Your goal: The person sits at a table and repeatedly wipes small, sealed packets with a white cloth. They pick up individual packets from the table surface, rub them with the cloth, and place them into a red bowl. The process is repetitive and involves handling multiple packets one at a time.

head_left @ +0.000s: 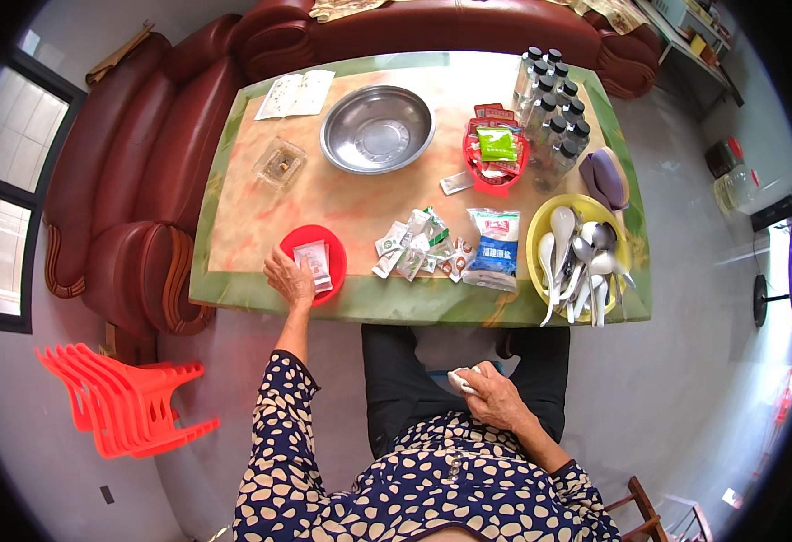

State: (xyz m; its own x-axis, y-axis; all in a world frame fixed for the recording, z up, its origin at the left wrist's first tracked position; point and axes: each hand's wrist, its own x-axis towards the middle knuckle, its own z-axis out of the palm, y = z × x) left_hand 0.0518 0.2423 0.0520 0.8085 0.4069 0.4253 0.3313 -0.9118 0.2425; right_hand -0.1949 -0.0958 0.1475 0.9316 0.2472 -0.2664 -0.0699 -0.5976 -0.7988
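Observation:
At the near edge of the table, my left hand (291, 278) grips the left rim of a shallow red bowl (334, 246). Its thumb side lies by the white packets (313, 264) inside. Over my lap my right hand (495, 397) is closed around a crumpled white cloth (462, 380). To the right of the red bowl lies a loose pile of small white and green packets (411, 246). Beside the pile is a blue and white bag (492, 248). A yellow basin (540, 226) of white and metal spoons (562, 224) stands at the right corner.
Farther back are a steel basin (378, 131), a glass ashtray (281, 163), an open booklet (295, 95), a red basket (495, 188) of packets and several dark-capped bottles (551, 113). Red stacked chairs (129, 402) stand left; a red sofa (134, 172) borders the table.

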